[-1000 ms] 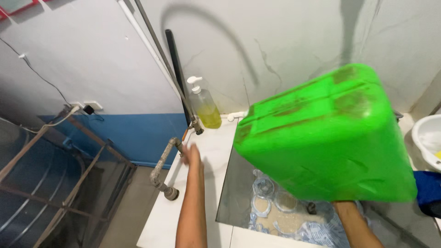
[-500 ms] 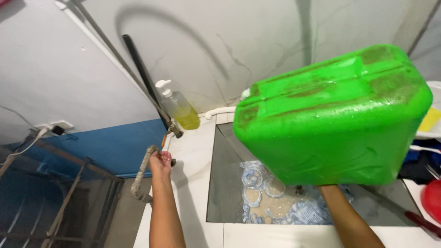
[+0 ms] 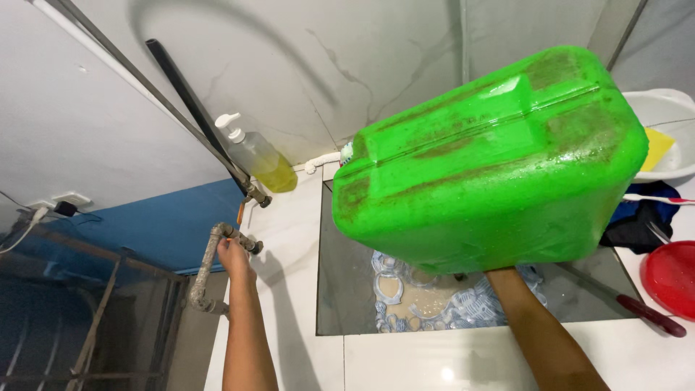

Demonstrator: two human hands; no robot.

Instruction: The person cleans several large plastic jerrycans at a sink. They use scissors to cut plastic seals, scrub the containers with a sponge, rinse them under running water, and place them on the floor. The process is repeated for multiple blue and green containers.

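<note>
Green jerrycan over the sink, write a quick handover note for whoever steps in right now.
Left hand: on the grey pipe fitting at the counter's left edge, below the clear pump bottle of yellow liquid.
Right hand: hidden under the big green plastic jerrycan; only the forearm shows, so the grip cannot be seen.
Jerrycan: wet, tilted, held above the sunken sink, which holds sudsy water and blue-and-white pieces.
Done: jerrycan lifted over the sink.
Left: judging by the brown stains, probably more cleaning.

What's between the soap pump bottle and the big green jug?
In the head view, a white pipe fitting against the wall lies between the pump bottle and the green jug.
</note>
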